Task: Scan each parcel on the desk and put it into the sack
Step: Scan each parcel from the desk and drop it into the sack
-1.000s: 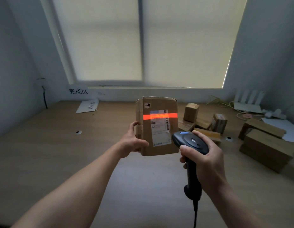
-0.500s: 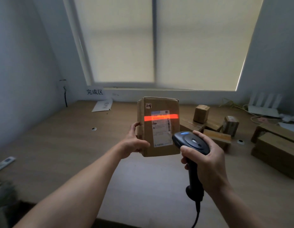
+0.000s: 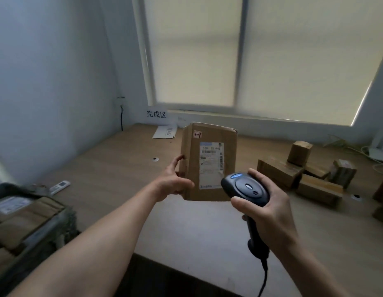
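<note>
**Fig. Backlit desk in a dim room**

Diffuse daylight enters through the drawn blind (image 3: 271,61) behind the far edge of the desk (image 3: 113,168). A thin bright strip (image 3: 361,101) leaks past the blind's right side. The room is otherwise dim, with a bluish cast. The desk's near middle carries a pale sheen reflecting the window. The parcel (image 3: 207,161) is backlit, its facing side in shade, and the print on its label (image 3: 210,166) is soft and mostly unreadable. A small blue lamp (image 3: 237,176) glows on the scanner (image 3: 246,189). The sack (image 3: 36,221), off the desk's near left corner, is smeared by blur. Wide-angle distortion bows the window frame (image 3: 143,50) and tilts the walls toward the picture's edges.
</note>
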Tool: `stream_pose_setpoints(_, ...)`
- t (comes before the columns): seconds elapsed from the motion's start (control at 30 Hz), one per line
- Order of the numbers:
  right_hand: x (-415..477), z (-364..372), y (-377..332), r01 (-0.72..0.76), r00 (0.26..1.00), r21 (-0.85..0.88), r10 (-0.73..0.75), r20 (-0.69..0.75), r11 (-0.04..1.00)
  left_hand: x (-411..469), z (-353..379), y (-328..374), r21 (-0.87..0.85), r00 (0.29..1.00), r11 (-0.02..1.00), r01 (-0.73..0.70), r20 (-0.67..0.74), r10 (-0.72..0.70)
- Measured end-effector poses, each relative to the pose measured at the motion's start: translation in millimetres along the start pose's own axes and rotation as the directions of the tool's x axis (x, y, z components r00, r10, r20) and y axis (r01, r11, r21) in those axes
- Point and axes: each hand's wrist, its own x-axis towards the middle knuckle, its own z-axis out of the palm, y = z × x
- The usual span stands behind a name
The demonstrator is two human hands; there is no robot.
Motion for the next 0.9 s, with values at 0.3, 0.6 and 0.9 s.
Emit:
stream_pose_setpoints(0.3, -8, 136, -24, 0.114, 0.985, -0.097, -0.1, 0.143, 0.989, -73, -182, -4, 0.272, 0.988, 0.954, 0.128, -0.124, -0.097)
stream_pose_setpoints(0.6, -28, 298, -50, 0.092, 0.965, 0.017, -0.094, 0.243, 0.996, -154, -339, -23, 0.371, 0.97, 0.903, 0.219, -0.18, -0.161)
stream_pose_setpoints(0.9, -40, 385, -57, 0.079, 0.924, -0.01, -0.07, 0.375, 0.997, -220, -424, -54, 0.312, 0.943, 0.901, 0.302, -0.238, -0.234)
